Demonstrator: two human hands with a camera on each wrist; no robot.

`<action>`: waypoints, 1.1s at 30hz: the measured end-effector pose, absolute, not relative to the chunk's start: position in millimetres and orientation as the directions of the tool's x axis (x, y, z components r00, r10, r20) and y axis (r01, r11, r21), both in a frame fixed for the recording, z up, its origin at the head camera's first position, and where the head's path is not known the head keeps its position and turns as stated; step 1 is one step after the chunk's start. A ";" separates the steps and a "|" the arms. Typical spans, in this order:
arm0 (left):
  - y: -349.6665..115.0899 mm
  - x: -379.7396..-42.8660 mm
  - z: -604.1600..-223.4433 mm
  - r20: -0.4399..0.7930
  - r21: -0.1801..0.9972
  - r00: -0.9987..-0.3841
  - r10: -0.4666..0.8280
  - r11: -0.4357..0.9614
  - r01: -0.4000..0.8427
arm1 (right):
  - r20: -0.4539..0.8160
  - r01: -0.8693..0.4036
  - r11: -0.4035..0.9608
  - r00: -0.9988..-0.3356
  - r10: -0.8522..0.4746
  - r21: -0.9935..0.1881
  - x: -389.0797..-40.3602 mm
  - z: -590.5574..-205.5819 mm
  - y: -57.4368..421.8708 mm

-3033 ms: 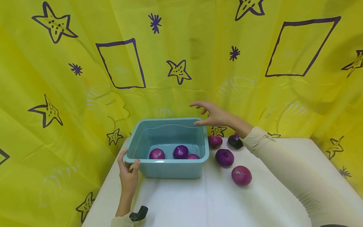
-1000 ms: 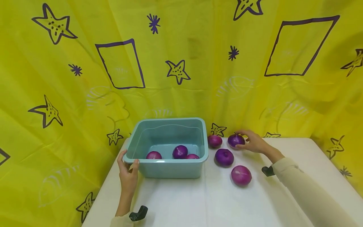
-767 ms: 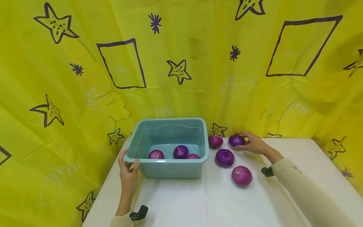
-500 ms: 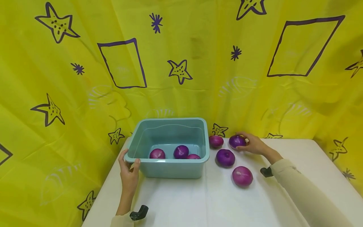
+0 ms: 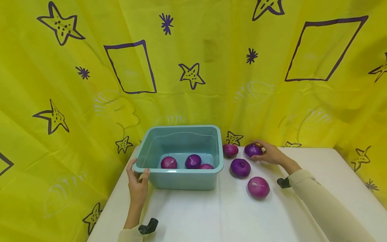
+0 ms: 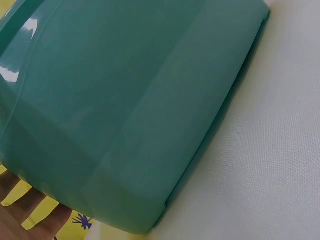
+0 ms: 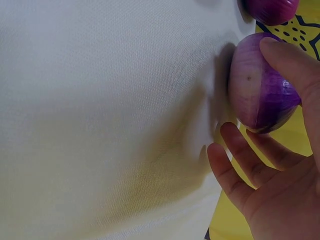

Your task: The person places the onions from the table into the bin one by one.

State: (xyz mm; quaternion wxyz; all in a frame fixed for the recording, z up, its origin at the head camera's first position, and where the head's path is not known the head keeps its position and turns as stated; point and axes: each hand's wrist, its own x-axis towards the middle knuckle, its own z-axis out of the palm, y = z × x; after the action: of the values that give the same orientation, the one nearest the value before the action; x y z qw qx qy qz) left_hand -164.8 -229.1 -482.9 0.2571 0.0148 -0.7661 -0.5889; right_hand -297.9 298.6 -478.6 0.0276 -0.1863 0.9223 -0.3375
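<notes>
At the table's back right, my right hand [image 5: 270,154] has its thumb and fingers about a dark purple onion [image 5: 252,151]. In the right wrist view the thumb lies on that onion [image 7: 262,82], and some fingers stay clear of it. My left hand [image 5: 138,187] grips the front left corner of a light teal plastic bin [image 5: 182,179], thumb in front and fingers at the left side. Inside the bin lie a pinkish onion [image 5: 169,162], a darker onion [image 5: 192,161] and a third onion [image 5: 207,166] partly hidden by the front rim.
Right of the bin lie a reddish onion [image 5: 230,151], a dark flattened onion [image 5: 240,168] and a large pink onion [image 5: 258,188] on the white table [image 5: 193,215]. A yellow curtain [image 5: 217,74] with drawn stars hangs close behind the table.
My right hand came down from above the bin's back right corner to the dark onion and has stayed there. The left onion in the bin rolled a little. My left hand kept its place.
</notes>
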 end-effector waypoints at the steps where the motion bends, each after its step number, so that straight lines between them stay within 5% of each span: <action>1: -229.0 -164.9 -482.8 0.377 0.910 -0.867 -0.325 0.305 0.281 | 0.074 -0.325 0.701 -0.929 -0.364 -0.635 -297.7 -478.7 298.7; 17: -228.2 -163.4 -482.2 0.377 0.908 -0.862 -0.339 0.320 0.271 | 0.086 -0.370 0.709 -0.911 -0.403 -0.601 -297.1 -468.2 297.9; 33: -227.9 -163.0 -481.7 0.385 0.906 -0.859 -0.337 0.317 0.281 | 0.211 -0.478 0.674 -0.872 -0.442 -0.563 -288.8 -396.0 290.5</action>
State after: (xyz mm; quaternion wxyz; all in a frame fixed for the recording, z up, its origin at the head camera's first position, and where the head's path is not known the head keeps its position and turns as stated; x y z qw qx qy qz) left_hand -163.0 -227.9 -481.7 0.2648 0.0182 -0.7672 -0.5839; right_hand -288.8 290.5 -396.0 -0.0286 -0.2517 0.9144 -0.3157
